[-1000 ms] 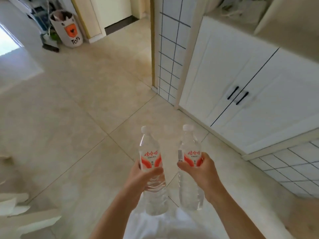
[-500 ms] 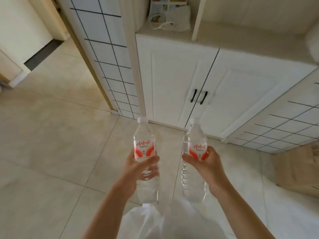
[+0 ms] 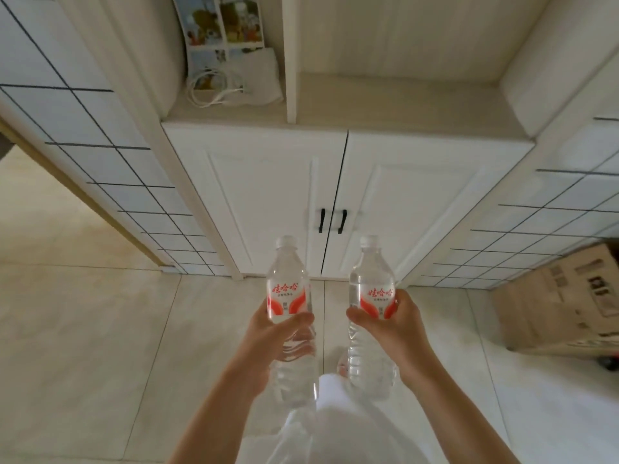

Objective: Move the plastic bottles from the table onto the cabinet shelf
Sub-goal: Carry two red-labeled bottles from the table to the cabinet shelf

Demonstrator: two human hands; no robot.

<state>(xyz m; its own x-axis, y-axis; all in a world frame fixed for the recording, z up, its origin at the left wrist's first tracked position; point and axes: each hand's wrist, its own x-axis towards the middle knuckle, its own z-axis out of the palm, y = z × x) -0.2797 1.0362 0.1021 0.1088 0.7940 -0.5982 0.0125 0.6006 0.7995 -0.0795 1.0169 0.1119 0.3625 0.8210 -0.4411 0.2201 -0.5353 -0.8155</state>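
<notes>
The shelf point(image 3: 395, 105) runs across the cabinet top, split by an upright divider point(image 3: 290, 58) — left bay holds a white cable point(image 3: 214, 90), cloth point(image 3: 259, 78) and picture cards point(image 3: 221, 25), right bay bare.

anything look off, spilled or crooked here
Nothing spilled or damaged. Both bottles, left bottle and right bottle, are capped, upright and firmly held. The only untidy bit is a loose white cable lying tangled in the left shelf bay.

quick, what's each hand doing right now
Left hand: closed around the left bottle, held upright.
Right hand: closed around the right bottle, held upright.
</notes>
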